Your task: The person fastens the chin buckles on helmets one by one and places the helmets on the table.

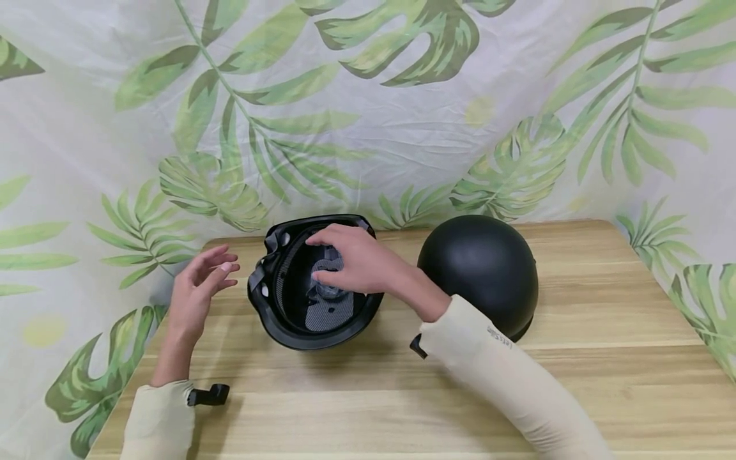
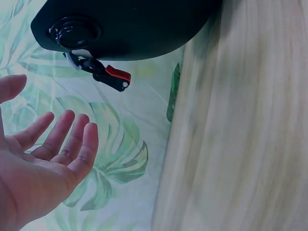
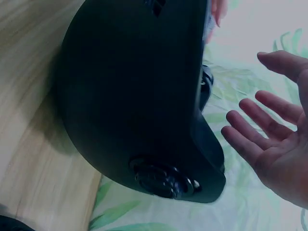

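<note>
A black helmet lies upside down on the table, its padded inside facing up. Over its opening hangs my right hand, fingers loosely spread and holding nothing. The right wrist view has that hand apart from the helmet's outer shell, beside a round side knob. Left of the helmet, my left hand is raised with relaxed fingers, touching nothing. In the left wrist view, a strap buckle with a red part dangles from the shell, near the left hand.
A second black helmet sits dome up on the wooden table, close to my right forearm. A leaf-patterned cloth hangs behind the table's back edge. Small black mounts are worn at both wrists.
</note>
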`<state>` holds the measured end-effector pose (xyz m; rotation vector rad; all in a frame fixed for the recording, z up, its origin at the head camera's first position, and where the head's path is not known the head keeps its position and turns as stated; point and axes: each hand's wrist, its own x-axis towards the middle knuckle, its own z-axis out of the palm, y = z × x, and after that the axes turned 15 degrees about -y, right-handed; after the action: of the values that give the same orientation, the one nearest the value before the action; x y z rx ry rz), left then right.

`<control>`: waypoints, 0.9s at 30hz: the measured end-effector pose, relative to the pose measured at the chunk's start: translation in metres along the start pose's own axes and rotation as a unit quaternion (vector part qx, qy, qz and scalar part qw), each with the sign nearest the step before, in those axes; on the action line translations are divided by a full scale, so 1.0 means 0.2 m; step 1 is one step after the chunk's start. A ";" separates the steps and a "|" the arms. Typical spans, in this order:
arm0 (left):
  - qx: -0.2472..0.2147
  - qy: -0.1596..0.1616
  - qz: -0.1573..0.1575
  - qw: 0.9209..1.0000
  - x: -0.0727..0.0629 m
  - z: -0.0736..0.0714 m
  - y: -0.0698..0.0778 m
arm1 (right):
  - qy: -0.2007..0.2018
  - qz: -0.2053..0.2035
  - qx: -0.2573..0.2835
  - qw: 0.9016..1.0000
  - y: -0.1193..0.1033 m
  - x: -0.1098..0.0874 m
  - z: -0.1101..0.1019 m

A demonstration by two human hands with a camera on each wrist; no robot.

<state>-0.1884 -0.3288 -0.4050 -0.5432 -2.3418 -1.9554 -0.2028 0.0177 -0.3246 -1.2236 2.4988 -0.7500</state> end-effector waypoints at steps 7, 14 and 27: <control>0.000 -0.015 -0.008 1.000 0.00 0.00 -0.05 | -0.045 -0.016 -0.011 0.999 0.03 0.15 0.03; -0.015 -0.034 -0.031 0.999 0.01 0.04 -0.10 | -0.083 0.002 -0.022 0.996 0.06 0.23 0.08; -0.029 -0.035 -0.022 0.999 0.02 0.10 -0.12 | -0.048 0.005 0.115 0.992 0.18 0.25 0.19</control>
<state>-0.1947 -0.3111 -0.4306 -0.5793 -2.3645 -2.0609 -0.2396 -0.0166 -0.3768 -1.1374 2.2673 -0.9235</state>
